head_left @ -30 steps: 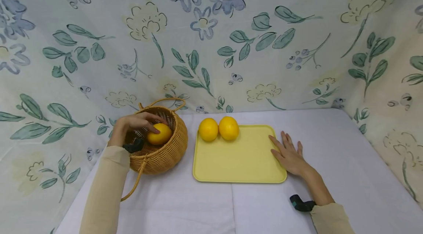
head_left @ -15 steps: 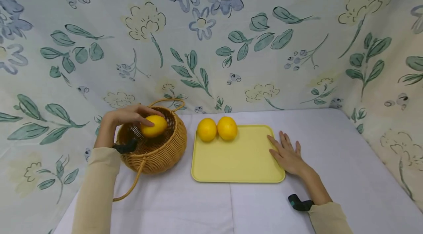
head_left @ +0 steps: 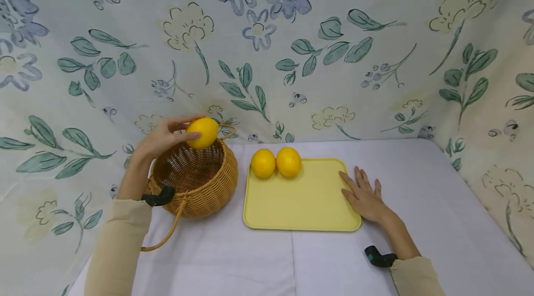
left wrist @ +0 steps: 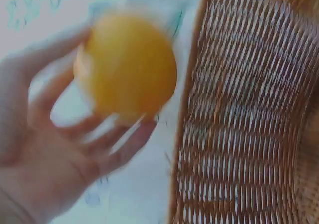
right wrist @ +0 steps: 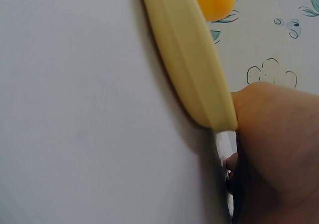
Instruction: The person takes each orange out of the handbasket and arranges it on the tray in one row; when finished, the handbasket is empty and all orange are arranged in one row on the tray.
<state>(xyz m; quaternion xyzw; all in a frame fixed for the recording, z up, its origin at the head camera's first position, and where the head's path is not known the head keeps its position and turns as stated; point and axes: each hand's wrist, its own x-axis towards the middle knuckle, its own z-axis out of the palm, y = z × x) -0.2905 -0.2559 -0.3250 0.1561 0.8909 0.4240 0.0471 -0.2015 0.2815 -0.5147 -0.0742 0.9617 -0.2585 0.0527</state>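
My left hand grips a yellow-orange orange between thumb and fingers, just above the back rim of a round wicker basket. In the left wrist view the orange looks blurred, and the basket wall stands beside it. No other fruit shows in the part of the basket's inside that I can see. My right hand lies with spread fingers at the right edge of a pale yellow tray, thumb and a finger touching its rim.
Two more oranges, a left one and a right one, sit side by side at the tray's back left. A basket handle hangs down at the front onto the white tablecloth. Floral cloth rises behind the table.
My left hand has lifted the orange up out of the basket, from inside it to above its back rim. The right hand, the tray and its two oranges have stayed put.
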